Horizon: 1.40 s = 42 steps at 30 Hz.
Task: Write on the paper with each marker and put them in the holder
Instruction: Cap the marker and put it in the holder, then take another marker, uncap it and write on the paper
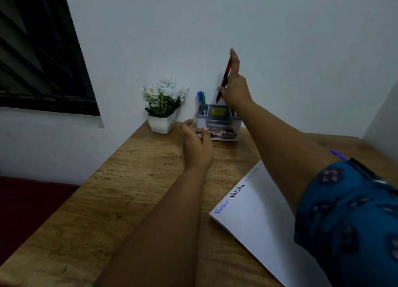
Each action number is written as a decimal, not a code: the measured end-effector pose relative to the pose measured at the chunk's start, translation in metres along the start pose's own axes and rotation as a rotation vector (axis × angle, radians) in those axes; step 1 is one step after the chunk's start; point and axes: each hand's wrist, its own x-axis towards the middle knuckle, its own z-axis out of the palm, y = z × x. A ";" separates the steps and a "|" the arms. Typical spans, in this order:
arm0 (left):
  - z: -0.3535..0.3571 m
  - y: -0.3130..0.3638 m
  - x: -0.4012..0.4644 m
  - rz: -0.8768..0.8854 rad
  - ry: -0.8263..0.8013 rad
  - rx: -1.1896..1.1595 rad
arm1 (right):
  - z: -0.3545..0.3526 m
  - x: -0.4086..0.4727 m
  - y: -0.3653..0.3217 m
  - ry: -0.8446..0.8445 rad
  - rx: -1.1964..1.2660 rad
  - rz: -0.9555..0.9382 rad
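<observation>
- Red marker [224, 77]: light, stiff, smooth; pinched mid-barrel by right hand [233, 86], tip down over holder [218, 121] at surface's far edge.
- Left hand [197, 142]: grip loose, nothing held, beside holder.

My right grip [233, 88] holds a red marker [224, 80] nearly upright, tip down, just above the grey holder [218, 121] at the back of the wooden surface [133, 179]. 2 markers, 1 blue [199, 99] and 1 green [202, 100], stand in the holder's left compartment. My left grip [197, 142], fingers loosely curled, hovers beside the holder's front-left corner. A potted white flower [163, 105] stands left of the holder. The paper [258, 217], bearing blue and black writing, lies at lower right.
</observation>
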 end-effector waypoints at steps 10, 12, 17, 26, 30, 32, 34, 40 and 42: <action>0.002 0.001 -0.001 -0.036 -0.019 0.041 | 0.026 -0.007 0.002 -0.332 -0.383 -0.034; 0.000 0.004 -0.002 -0.037 -0.024 0.050 | 0.015 -0.005 0.001 -0.263 -0.344 -0.033; -0.002 0.022 -0.009 0.032 -0.080 0.120 | -0.058 -0.020 0.001 0.003 -0.107 -0.035; 0.024 0.065 -0.041 0.341 -0.318 0.165 | -0.212 -0.144 0.090 -0.298 -0.623 0.454; 0.029 0.069 -0.059 0.511 -0.444 0.223 | -0.225 -0.182 0.106 -0.227 -0.575 0.612; 0.030 0.071 -0.063 0.538 -0.456 0.220 | -0.222 -0.189 0.108 -0.244 -0.553 0.645; 0.029 0.071 -0.062 0.532 -0.460 0.233 | -0.218 -0.189 0.109 -0.269 -0.581 0.651; 0.025 0.064 -0.055 0.417 -0.454 0.258 | -0.203 -0.187 0.105 -0.407 -0.656 0.568; 0.025 0.067 -0.056 0.360 -0.490 0.255 | -0.195 -0.186 0.094 -0.423 -0.596 0.476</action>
